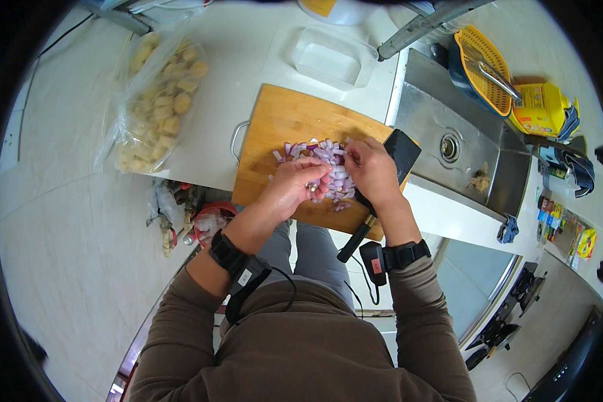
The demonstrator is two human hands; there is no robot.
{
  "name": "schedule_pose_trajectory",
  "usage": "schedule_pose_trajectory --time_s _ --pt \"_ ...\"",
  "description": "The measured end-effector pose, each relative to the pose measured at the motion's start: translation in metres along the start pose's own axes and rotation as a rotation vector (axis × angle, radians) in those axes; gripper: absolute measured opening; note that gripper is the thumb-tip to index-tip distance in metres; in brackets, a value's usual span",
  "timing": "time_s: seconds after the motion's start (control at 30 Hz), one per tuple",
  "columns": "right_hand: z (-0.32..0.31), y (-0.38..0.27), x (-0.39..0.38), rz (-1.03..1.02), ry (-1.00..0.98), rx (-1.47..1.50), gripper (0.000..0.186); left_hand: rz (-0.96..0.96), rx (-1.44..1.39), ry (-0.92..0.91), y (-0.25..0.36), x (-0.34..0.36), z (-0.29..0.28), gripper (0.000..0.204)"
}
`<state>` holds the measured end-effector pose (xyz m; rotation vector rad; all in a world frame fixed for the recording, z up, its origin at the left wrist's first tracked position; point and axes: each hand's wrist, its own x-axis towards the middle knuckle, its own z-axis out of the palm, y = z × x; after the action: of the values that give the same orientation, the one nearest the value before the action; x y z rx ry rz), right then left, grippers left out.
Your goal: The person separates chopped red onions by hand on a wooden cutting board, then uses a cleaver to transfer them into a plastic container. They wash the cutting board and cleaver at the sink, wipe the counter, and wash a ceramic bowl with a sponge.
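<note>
Chopped red onion (342, 179) lies in a loose heap on a wooden cutting board (291, 107). My left hand (293, 184) is closed at the heap's left side, fingers curled and thumb drawn in around onion pieces. Opposite it, my right hand (374, 169) has its fingertips pinched together over the heap's right side; what lies between them is mostly hidden. A cleaver with a dark blade (403, 153) and black handle (356, 242) rests along the board's right edge, partly beneath my right hand and wrist. Neither hand grips the cleaver.
A clear bag of peeled, cut potato-like chunks (164, 107) sits left of the board. Beyond the board stands a clear plastic tub (335, 57). To the right is a steel sink (425, 84), with a yellow basket (482, 50) holding tongs and a yellow container (539, 110) at its rim.
</note>
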<state>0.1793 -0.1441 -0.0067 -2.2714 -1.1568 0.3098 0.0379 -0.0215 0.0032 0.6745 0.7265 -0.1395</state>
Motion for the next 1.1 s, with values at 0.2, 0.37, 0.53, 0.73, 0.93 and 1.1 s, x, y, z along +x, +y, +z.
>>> schedule_pose_trajectory --time_s 0.2,0.37,0.53,0.73,0.93,1.1 --pt "0.003 -0.011 -0.015 0.468 -0.088 0.641 0.012 -0.051 0.014 0.026 0.002 0.007 0.008 0.015" --pt "0.006 -0.016 -0.022 0.624 -0.166 0.933 0.014 -0.079 0.032 0.066 -0.001 0.008 0.009 0.014" --pt "0.005 -0.018 -0.025 0.557 -0.169 0.916 0.012 -0.062 0.052 0.044 -0.002 0.005 0.004 0.014" --pt "0.003 -0.022 -0.026 0.626 -0.207 1.006 0.009 -0.052 0.031 0.078 -0.001 -0.001 0.002 0.015" --pt "-0.002 -0.030 -0.025 0.762 -0.257 1.281 0.013 -0.075 -0.065 -0.029 0.005 -0.008 -0.001 0.014" --pt "-0.004 -0.032 -0.026 0.845 -0.321 1.241 0.017 0.037 0.000 0.020 0.003 -0.007 0.002 0.016"
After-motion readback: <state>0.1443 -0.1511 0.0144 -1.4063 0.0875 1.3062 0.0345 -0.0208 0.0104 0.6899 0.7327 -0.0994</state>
